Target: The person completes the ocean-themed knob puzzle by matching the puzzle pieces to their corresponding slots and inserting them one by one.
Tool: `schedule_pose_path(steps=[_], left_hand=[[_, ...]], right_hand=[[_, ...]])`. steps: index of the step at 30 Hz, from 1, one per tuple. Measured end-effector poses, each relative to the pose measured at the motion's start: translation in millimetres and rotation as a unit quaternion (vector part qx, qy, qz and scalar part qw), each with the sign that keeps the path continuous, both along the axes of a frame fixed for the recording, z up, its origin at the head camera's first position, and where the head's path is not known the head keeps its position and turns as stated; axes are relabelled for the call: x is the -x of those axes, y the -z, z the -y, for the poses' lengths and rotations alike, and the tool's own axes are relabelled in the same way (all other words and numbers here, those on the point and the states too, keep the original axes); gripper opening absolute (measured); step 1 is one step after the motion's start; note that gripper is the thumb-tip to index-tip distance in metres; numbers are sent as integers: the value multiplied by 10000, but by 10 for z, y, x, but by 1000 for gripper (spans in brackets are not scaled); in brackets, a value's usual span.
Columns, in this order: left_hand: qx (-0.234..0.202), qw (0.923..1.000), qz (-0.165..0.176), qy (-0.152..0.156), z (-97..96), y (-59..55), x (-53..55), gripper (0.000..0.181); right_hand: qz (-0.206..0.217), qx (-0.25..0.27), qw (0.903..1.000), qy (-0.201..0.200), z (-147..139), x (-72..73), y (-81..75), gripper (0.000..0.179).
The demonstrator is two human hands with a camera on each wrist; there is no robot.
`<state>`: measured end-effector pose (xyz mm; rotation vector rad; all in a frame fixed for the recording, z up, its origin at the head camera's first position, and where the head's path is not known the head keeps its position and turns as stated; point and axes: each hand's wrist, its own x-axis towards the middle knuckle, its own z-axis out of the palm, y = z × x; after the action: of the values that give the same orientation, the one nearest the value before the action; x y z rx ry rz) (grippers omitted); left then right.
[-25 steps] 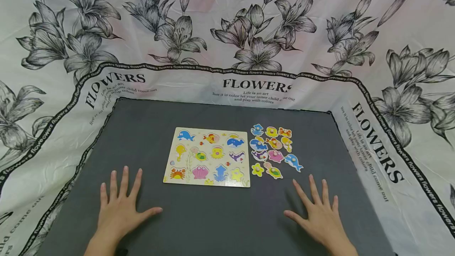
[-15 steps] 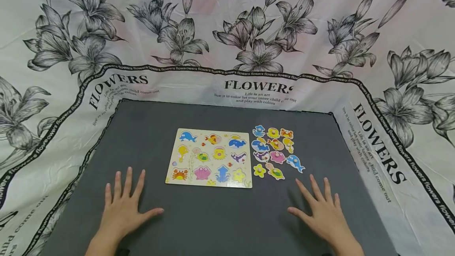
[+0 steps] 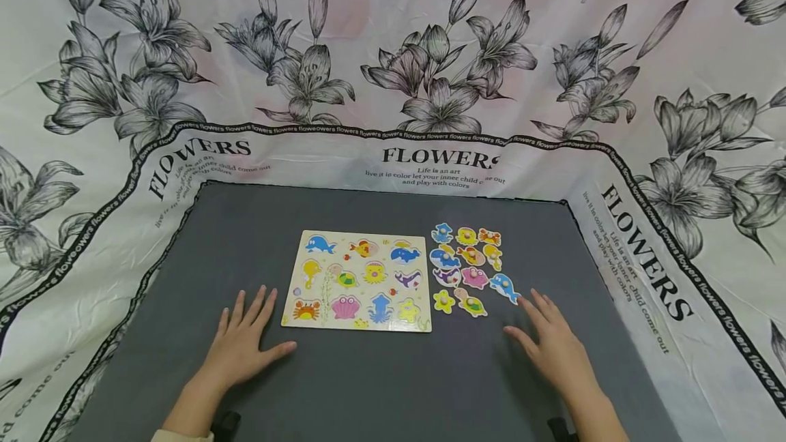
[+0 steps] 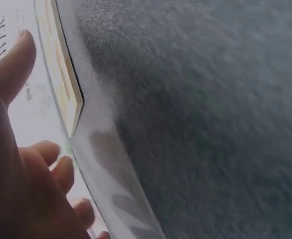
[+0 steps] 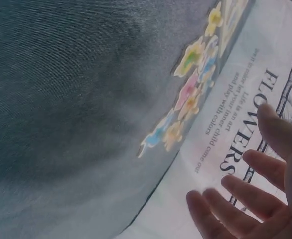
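Left hand (image 3: 239, 344): spread, thumb out, holding nothing; shifted inward.
Board (image 3: 361, 293): flat between both hands, just beyond the left.
Loose pieces (image 3: 471, 256): between both hands too, beside the board.
Dolphin piece (image 3: 504, 287): just ahead of the right hand (image 3: 555, 344), perhaps touching.
Right hand: moved forward, fingers drawn closer together, pinching nothing; seemingly near enough to take a piece.

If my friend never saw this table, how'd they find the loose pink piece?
On the grey tabletop, find the pale picture board. Right of it are loose sea-animal pieces. The pink piece alone among them is nearly all pink.
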<state>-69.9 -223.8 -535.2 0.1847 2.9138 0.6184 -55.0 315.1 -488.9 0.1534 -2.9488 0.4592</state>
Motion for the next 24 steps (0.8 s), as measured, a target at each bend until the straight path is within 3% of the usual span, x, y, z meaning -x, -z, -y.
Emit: schedule_pose_path(steps=[4,7,16,24], left_hand=[[67,9999,80,-104,-39,20,81,116],[83,9998,118,-110,-68,58,125,117],[101,9997,213,-51,-98,165,136,113],[256,9996,-103,-62,-116,172,206,86]], right_hand=[[-491,262,9984,-63,27,121,21,52],[-585,452,9972,-80,40,211,57,42],[-228,770,9967,91,55,435,142,32],[-109,803,9964,251,12,638,181,29]])
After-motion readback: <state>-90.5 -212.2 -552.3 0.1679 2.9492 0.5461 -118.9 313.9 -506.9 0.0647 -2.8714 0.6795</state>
